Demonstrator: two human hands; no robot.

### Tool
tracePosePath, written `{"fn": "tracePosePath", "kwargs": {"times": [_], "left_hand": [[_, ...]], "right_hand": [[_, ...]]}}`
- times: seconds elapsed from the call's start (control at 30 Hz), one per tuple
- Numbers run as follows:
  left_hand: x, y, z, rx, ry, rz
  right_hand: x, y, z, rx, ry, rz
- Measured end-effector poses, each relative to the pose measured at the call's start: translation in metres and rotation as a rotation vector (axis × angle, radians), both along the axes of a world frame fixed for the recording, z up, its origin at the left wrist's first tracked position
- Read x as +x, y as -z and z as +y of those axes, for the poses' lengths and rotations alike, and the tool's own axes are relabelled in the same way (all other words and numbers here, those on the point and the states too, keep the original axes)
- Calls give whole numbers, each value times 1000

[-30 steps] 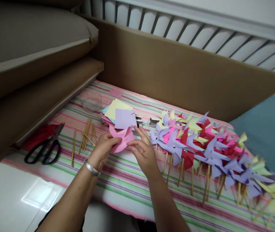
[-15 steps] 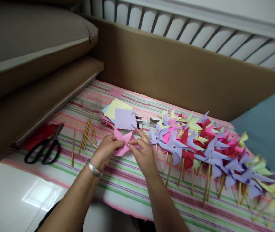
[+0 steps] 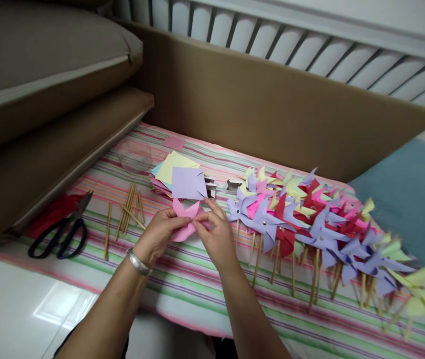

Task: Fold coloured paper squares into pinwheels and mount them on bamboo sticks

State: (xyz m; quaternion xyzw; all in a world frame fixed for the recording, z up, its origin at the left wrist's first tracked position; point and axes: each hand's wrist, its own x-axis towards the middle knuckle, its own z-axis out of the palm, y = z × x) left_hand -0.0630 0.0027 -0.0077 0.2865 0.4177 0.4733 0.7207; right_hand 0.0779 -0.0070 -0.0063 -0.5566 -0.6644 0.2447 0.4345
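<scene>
My left hand (image 3: 157, 234) and my right hand (image 3: 215, 235) both pinch a pink paper square (image 3: 184, 219) whose cut corners are folded towards its middle, held just above the striped cloth (image 3: 197, 284). A silver bracelet sits on my left wrist. Right behind the pink piece lies a stack of cut paper squares (image 3: 182, 178), lilac on top, yellow under it. Loose wooden sticks (image 3: 130, 207) lie left of my hands.
A long row of finished paper pinwheels (image 3: 309, 219) on sticks lies to the right. Black scissors (image 3: 59, 232) rest at the left by something red. A clear plastic container (image 3: 135, 154) stands behind the sticks. Cardboard walls (image 3: 272, 109) close the back and left. White floor lies below.
The pink paper's corners have been folded in further, so the piece looks smaller and bunched between both hands. The view has shifted slightly.
</scene>
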Motion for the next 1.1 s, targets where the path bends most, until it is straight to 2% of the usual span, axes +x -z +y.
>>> {"fn": "tracePosePath", "kwargs": {"times": [0.37, 0.5, 0.63, 0.73, 0.87, 1.1], "left_hand": [[-1, -2, -1, -2, 22, 5], [0, -1, 0, 17, -21, 61], [-2, -1, 1, 40, -51, 158], [-2, -4, -2, 73, 63, 238], [1, -5, -5, 141, 260, 329], [4, 4, -4, 220, 282, 388]], "right_hand": [[-3, -1, -1, -53, 37, 76], [-4, -2, -1, -39, 20, 43], [3, -12, -1, 23, 26, -26], [13, -21, -2, 45, -50, -106], [20, -26, -5, -87, -226, -172], [19, -23, -4, -264, -275, -71]]}}
